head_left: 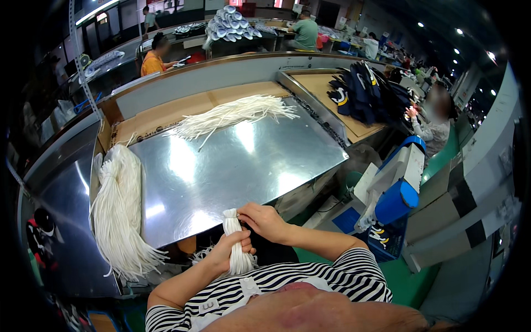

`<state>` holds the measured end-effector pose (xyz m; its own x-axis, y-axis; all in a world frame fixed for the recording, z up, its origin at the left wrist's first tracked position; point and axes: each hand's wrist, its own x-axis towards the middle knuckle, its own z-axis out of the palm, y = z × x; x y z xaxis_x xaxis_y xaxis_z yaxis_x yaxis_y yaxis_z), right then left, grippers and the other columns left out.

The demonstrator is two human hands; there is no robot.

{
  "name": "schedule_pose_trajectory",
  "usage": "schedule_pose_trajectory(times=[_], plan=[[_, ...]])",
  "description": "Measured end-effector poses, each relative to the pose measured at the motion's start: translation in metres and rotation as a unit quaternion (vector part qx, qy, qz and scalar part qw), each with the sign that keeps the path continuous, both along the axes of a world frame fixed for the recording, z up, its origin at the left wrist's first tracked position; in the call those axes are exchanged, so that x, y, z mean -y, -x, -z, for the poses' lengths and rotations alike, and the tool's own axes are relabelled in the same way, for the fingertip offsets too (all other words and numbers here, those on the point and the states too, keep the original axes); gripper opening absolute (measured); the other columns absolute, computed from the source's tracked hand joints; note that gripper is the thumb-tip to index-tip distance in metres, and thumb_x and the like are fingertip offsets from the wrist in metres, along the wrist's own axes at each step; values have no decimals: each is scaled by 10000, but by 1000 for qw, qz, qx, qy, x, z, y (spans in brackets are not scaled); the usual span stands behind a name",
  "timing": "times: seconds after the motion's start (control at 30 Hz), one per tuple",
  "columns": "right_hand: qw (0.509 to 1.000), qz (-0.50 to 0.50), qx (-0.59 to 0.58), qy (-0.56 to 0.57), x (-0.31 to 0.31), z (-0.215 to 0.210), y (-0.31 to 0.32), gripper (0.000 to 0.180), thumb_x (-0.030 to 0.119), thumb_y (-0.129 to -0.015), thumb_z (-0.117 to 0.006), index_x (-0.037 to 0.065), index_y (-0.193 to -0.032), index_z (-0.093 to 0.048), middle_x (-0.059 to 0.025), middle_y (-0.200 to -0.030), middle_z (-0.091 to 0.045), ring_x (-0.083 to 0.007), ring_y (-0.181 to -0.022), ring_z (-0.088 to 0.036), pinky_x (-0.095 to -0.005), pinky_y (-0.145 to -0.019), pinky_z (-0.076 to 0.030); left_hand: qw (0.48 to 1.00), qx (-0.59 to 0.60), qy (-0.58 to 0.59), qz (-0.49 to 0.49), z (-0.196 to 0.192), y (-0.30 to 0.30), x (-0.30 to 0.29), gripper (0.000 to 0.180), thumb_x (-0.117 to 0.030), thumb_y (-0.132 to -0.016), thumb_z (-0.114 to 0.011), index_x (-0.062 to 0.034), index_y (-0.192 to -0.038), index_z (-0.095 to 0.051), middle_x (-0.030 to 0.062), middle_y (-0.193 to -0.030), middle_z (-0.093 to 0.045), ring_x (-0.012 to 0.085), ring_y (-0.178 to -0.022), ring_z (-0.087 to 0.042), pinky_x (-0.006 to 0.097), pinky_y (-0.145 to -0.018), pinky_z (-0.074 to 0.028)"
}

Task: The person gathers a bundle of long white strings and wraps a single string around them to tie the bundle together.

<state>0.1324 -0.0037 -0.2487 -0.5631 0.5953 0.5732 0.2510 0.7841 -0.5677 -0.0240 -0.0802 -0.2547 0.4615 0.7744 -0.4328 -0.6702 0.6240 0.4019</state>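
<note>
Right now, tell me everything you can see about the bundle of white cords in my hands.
The bundle is a thick bunch of thin white cords, soft like laces. It stands nearly upright by the near edge of the metal table. The left hand grips its middle; the right hand pinches its top. Its lower ends fan out loose below the left hand.
</note>
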Motion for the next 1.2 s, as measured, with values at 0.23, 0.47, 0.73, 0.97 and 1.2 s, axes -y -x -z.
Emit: schedule_pose_trajectory(times=[0.23, 0.47, 0.73, 0.97, 1.2], plan=[[987, -64, 142, -45, -3, 6, -5, 284, 88, -772, -573, -1, -1041, -576, -133, -826, -572, -307, -701, -623, -374, -596, -508, 995, 73, 60, 31, 18, -6, 3, 134, -137, -930, -544, -96, -817, -486, -9, -612, -425, 112, -544, -422, 314, -666, -452], [957, -204, 206, -4, -14, 4, -18, 122, 75, -759, -568, 1, -854, -584, -142, -756, -541, -328, -688, -595, -393, -597, -481, 990, 19, -3, 140, 33, -19, 7, 119, -102, -918, -558, -100, -830, -478, -11, -630, -433, 96, -559, -440, 287, -643, -452], [956, -177, 231, 28, 3, 0, -42, 130, 102, -764, -626, 4, -848, -611, -131, -765, -585, -323, -694, -612, -404, -613, -493, 876, -241, -330, 256, 104, -38, 9, 86, -102, -896, -587, -74, -839, -529, 7, -676, -487, 101, -583, -459, 263, -581, -420], [993, -21, 89, 78, 2, -14, -67, 184, 49, -813, -620, 27, -996, -613, -127, -908, -608, -331, -781, -617, -387, -660, -504, 961, -146, -90, 215, 1, -40, 6, 78, -86, -862, -604, -54, -873, -534, 24, -674, -498, 109, -602, -470, 249, -563, -384], [986, -104, 125, 43, 16, 11, -65, 222, 39, -783, -624, -4, -1001, -618, -126, -922, -611, -302, -778, -627, -353, -651, -514, 952, -175, -117, 224, 15, -47, 5, 105, -124, -869, -591, -62, -816, -524, 28, -650, -499, 98, -548, -450, 235, -514, -341]])
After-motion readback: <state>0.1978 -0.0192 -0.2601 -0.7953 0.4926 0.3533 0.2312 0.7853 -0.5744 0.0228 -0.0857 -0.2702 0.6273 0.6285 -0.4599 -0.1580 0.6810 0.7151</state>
